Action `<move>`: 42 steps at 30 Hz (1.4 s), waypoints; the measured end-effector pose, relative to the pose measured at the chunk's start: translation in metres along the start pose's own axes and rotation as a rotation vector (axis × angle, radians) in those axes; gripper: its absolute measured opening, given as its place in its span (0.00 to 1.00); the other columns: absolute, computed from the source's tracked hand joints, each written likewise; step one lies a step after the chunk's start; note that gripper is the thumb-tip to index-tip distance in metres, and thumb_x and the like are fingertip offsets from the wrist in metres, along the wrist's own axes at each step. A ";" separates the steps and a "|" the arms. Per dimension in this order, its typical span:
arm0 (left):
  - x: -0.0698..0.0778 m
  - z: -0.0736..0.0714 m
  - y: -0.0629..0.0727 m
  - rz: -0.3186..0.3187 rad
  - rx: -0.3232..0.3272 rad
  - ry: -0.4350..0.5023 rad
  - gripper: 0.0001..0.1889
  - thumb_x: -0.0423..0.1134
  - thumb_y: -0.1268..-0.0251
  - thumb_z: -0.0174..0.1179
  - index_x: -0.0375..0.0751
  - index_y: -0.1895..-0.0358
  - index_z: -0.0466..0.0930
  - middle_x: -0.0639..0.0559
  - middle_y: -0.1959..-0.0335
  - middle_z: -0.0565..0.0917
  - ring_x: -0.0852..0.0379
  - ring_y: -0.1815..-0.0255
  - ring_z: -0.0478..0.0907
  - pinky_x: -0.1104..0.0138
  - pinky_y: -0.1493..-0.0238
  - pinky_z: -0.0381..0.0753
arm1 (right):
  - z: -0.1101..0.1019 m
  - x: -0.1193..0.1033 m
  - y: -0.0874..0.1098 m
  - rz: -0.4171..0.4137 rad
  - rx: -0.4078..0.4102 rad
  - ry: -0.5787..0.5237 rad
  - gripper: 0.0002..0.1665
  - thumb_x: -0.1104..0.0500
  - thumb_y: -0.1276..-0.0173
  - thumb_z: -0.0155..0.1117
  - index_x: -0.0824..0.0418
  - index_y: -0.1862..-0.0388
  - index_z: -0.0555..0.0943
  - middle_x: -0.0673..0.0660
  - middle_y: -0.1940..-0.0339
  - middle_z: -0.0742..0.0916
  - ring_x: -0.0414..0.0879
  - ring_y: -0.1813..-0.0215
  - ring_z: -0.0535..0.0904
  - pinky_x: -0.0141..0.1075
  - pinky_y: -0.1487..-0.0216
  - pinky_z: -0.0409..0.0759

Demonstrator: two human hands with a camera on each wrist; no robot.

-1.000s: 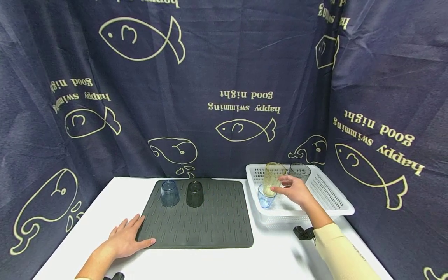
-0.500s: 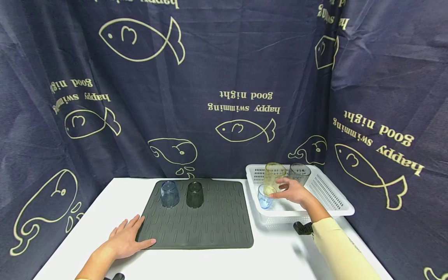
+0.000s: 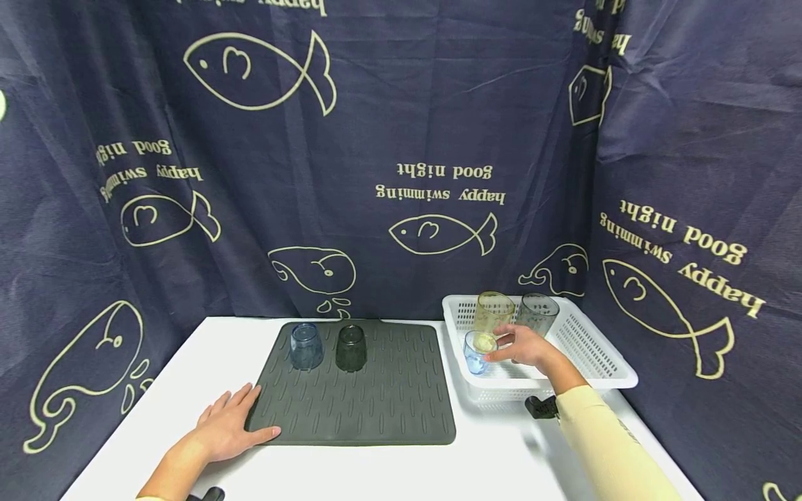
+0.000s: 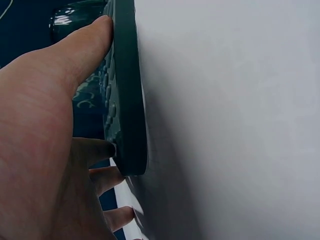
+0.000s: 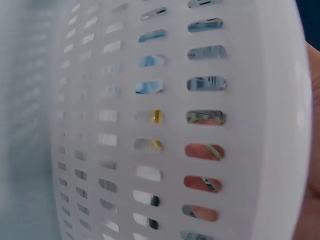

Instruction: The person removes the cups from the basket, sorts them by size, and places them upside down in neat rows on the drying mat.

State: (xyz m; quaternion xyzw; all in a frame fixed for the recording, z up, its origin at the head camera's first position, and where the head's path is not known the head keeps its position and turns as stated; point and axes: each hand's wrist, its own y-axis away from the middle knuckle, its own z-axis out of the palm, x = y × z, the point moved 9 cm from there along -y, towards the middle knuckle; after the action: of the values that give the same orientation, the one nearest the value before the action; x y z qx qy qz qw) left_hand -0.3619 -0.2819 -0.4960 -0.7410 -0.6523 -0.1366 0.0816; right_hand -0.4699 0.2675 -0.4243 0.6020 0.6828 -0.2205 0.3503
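My right hand (image 3: 528, 348) reaches over the front rim of the white plastic basket (image 3: 617, 369). Its thumb is at the near right side of a small light-blue glass (image 3: 475, 362), with the fingers spread behind that. In the right wrist view the basket wall (image 5: 240, 150) hides most of this hand. A yellowish glass (image 3: 491, 311) and a grey glass (image 3: 537, 313) stand upright behind. My left hand (image 3: 225, 430) rests with straight fingers at the left front corner of a dark grey drying mat (image 3: 401, 403). The left wrist view shows its thumb at the mat's edge.
A blue glass (image 3: 305, 348) and a dark smoky glass (image 3: 351, 349) stand upside down on the mat's back left part. The white table (image 3: 489, 459) bears mat and basket. A navy curtain (image 3: 351, 167) with fish drawings closes off the back and sides.
My right hand has lowered beside the light-blue glass, its thumb now lower along the side. The left hand stays at the mat's corner. The head view has shifted very slightly.
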 end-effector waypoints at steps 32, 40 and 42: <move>0.000 -0.004 0.001 -0.010 0.017 0.020 0.57 0.74 0.41 0.61 0.29 0.23 0.59 0.24 0.23 0.60 0.13 0.28 0.55 0.23 0.36 0.58 | 0.011 0.008 -0.010 0.096 0.133 0.070 0.52 0.48 0.53 0.87 0.72 0.35 0.75 0.65 0.51 0.83 0.52 0.58 0.82 0.44 0.59 0.88; 0.001 -0.004 0.000 -0.011 0.020 0.022 0.57 0.74 0.41 0.61 0.29 0.23 0.59 0.24 0.23 0.60 0.13 0.28 0.55 0.23 0.36 0.58 | 0.010 0.010 -0.013 0.095 0.166 0.095 0.49 0.48 0.54 0.88 0.71 0.39 0.77 0.61 0.56 0.81 0.52 0.64 0.82 0.42 0.63 0.87; 0.001 -0.004 0.000 -0.014 0.021 0.022 0.58 0.74 0.42 0.62 0.29 0.23 0.59 0.24 0.23 0.60 0.13 0.28 0.55 0.23 0.36 0.59 | 0.010 0.011 -0.013 0.097 0.175 0.091 0.48 0.48 0.54 0.88 0.71 0.40 0.78 0.61 0.55 0.81 0.51 0.63 0.82 0.40 0.64 0.86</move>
State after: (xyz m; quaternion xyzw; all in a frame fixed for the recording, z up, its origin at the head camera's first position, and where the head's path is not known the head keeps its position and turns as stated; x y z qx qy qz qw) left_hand -0.3619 -0.2824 -0.4922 -0.7339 -0.6581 -0.1385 0.0956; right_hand -0.4806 0.2652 -0.4401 0.6720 0.6462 -0.2344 0.2754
